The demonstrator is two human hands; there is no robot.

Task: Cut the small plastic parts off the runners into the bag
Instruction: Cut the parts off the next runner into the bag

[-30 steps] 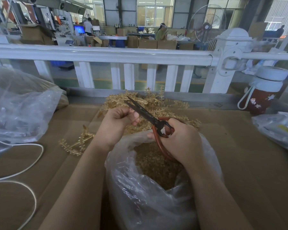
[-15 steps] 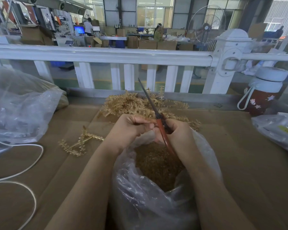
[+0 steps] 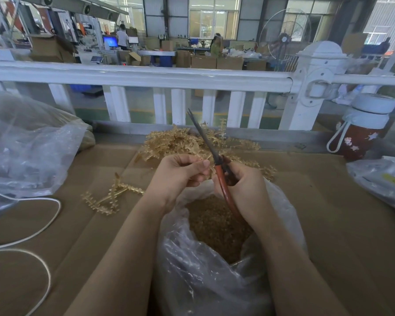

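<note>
Since a second ago the scissors [image 3: 205, 142] have swung from lying flat toward the left to standing nearly upright, blades almost closed and pointing away at the railing, and both hands have drawn together over the bag's mouth.

Nearest, the clear plastic bag [image 3: 205, 281] stands open between the forearms, holding a mass of small amber cut parts [image 3: 217, 226]. Just above its mouth the right hand [image 3: 244, 190] is curled round the red scissor handles. Touching it, the left hand [image 3: 180, 172] pinches a thin amber runner piece between thumb and fingertips, right beside the blades; how much of it remains cannot be told.

Left of the bag a loose runner [image 3: 112, 197] with parts on it lies on the cardboard-covered worktop [image 3: 328, 213], and a white cord [image 3: 43, 222] loops further left. Beyond the hands sits the pile of runners [image 3: 169, 142]. Far left is another plastic bag [image 3: 25, 147], far right a red bottle [image 3: 363, 133], behind all a white railing [image 3: 146, 76].
</note>
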